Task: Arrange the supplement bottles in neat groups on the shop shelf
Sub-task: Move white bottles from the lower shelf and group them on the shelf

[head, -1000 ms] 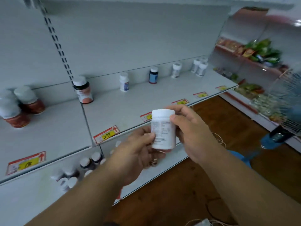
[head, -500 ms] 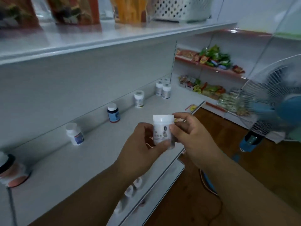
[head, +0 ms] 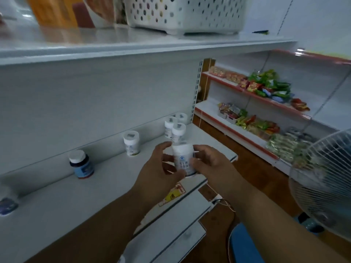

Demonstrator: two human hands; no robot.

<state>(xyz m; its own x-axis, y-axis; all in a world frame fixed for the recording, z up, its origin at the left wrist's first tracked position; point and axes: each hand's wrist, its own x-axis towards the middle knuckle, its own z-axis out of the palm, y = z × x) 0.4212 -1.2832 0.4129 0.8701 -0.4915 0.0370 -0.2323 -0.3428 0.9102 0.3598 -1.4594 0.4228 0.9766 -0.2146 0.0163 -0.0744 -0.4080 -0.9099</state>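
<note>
Held bottle: a white bottle (head: 183, 160) with a white cap and a printed label, upright, held in the air over the front part of the shelf (head: 57, 202).
Left hand: the left hand (head: 161, 173) holds the bottle from its left side; the fingers curl around the body and the thumb lies low on the front of it.
Right hand: the right hand (head: 210, 166) holds the same bottle from its right side; the thumb presses on the label and the fingers reach behind it.
Grip: both hands close narrowly around this one bottle, so it is held between them.
Behind the grip: three white bottles (head: 177, 132) stand close together at the right end of the shelf, just behind the held bottle; the nearest one is partly hidden by it.
Left of the grip: one white bottle with a grey mark on the cap (head: 131, 142) stands alone near the back wall.
Further left: a dark blue bottle with a white cap (head: 81, 164) stands alone, well apart from the others.
Far left edge: one more bottle (head: 6, 205), blurred, only partly in view.
Below the grip: a red and yellow price tag (head: 172, 194) on the front edge of the shelf.
Above the grip: a white basket with holes (head: 182, 14) on the upper shelf.
Right of the grip: a white fan (head: 322, 179) and shelves with snack packets (head: 266, 88).
</note>
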